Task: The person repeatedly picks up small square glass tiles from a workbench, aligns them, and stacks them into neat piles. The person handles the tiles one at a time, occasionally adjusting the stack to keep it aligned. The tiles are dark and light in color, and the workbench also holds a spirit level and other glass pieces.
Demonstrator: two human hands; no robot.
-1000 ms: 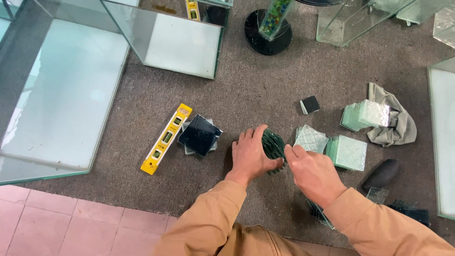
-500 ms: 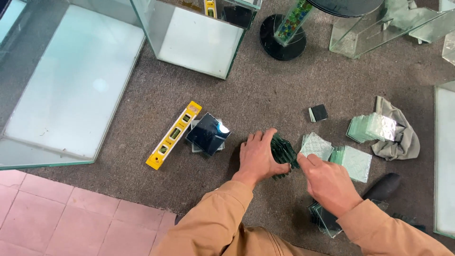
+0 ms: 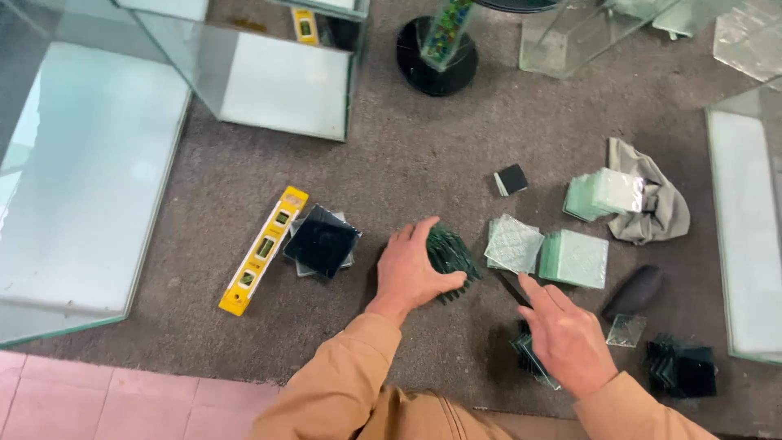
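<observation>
My left hand (image 3: 411, 273) rests on a fanned stack of small dark green glass squares (image 3: 450, 257) on the grey carpet, fingers curled over its near edge. Hovering to the right of that stack, my right hand (image 3: 566, 338) has its index finger stretched toward a dark glass piece (image 3: 511, 287). Under the right hand lies another small pile of glass squares (image 3: 531, 356). Pale patterned glass squares (image 3: 514, 244) and a thicker stack of them (image 3: 575, 258) lie just beyond the right hand.
A yellow spirit level (image 3: 262, 250) and dark glass squares (image 3: 322, 241) lie to the left. Glass tanks (image 3: 98, 171) (image 3: 281, 81) stand at left and back, another (image 3: 745, 236) at right. A grey rag (image 3: 656, 204), more glass stacks (image 3: 607, 194) (image 3: 683, 371) and a black round base (image 3: 436, 57) lie around.
My right hand has come off the dark green stack and moved down to the right, now pointing with one finger. The left hand stays on the stack. The camera has shifted a little.
</observation>
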